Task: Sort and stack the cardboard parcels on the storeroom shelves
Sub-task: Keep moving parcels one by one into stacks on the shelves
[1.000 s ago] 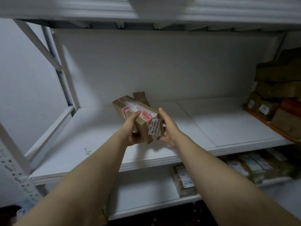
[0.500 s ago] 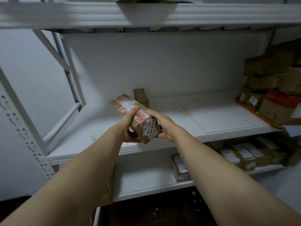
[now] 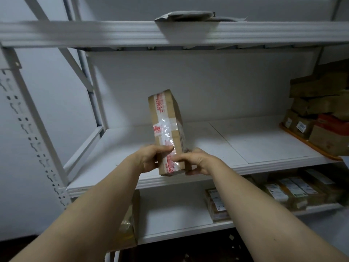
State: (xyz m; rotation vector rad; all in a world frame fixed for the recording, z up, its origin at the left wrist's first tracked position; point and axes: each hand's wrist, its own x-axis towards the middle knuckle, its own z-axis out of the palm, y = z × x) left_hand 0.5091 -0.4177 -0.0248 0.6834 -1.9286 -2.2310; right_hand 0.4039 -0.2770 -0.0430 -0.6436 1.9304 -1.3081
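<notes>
An orange tray (image 3: 309, 143) holds stacked cardboard boxes (image 3: 319, 91). My left hand (image 3: 149, 157) and right hand (image 3: 199, 163) clamp the upright, tape-wrapped parcel (image 3: 166, 125).

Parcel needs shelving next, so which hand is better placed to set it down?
Probably right: right hand cups the parcel underneath, nearer the stacked parcels; left hand only grips its side.

Taped brown parcel (image 3: 167, 133) upright above middle shelf (image 3: 245, 146)

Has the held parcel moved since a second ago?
Yes. The parcel has been turned from lying low over the middle shelf to standing on end above its front edge.
</notes>
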